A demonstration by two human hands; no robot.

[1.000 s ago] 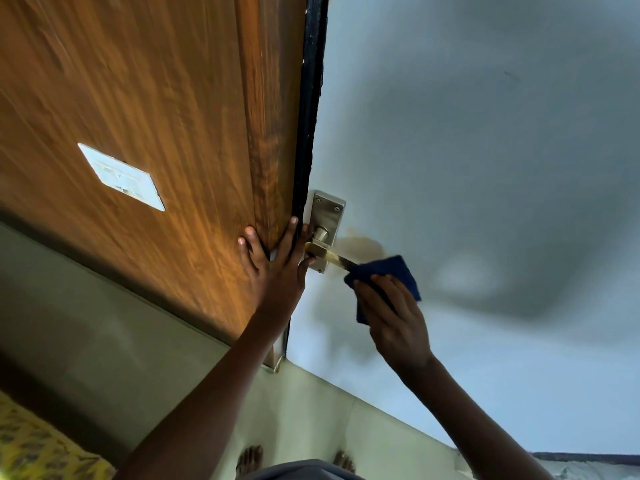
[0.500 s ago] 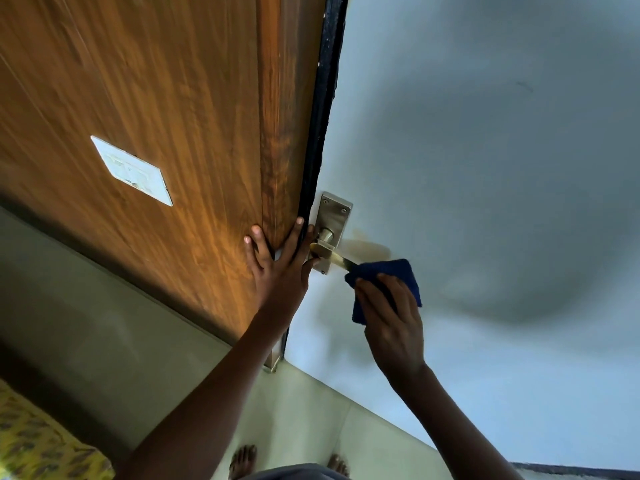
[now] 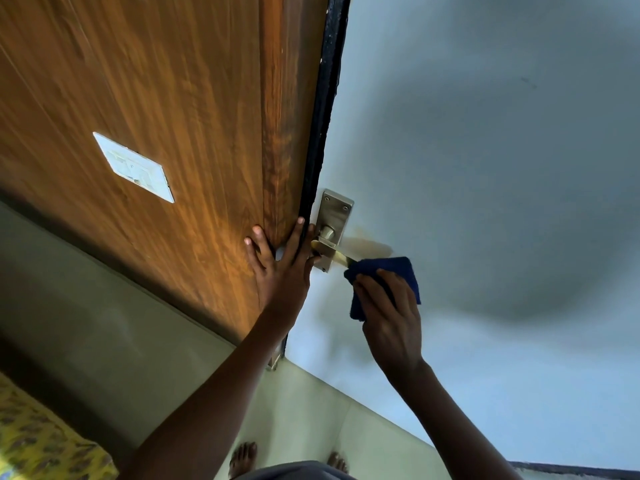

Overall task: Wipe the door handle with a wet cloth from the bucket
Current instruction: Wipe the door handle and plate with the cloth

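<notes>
A person stands at an open door, seen from a head camera looking steeply down, so the floor and bare feet (image 3: 244, 459) sit at the bottom edge. On the left is the brown wood-grain door (image 3: 180, 109), with a white switch plate (image 3: 133, 167) on it. On the right is a pale blue-grey surface with a yellowish stain just beside the handle.

The left hand (image 3: 278, 268) lies flat with fingers spread, pressed against the door's edge to steady it. The right hand (image 3: 391, 317) is closed around a folded dark blue cloth (image 3: 384, 282), pinching it over the far end of the brass door handle (image 3: 332, 252). The handle juts from a silver backplate (image 3: 334, 223) at the door's edge, between the two hands. Only the inner part of the lever shows; the cloth covers the rest. No bucket is in view.

What could go wrong, as a judgement: the door may swing if the left hand eases off, pulling the handle out from under the cloth. A wet cloth on smooth metal may slip off the lever's end. Pressing down hard could depress the lever rather than clean it, and drips could add to the stain nearby. The backplate and the neck of the handle look as yet uncovered by the cloth and could be missed.

Compared with a second ago, both hands hold nearly the same positions. The cloth remains on the lever's outer end, and the view has shifted slightly to the left.
</notes>
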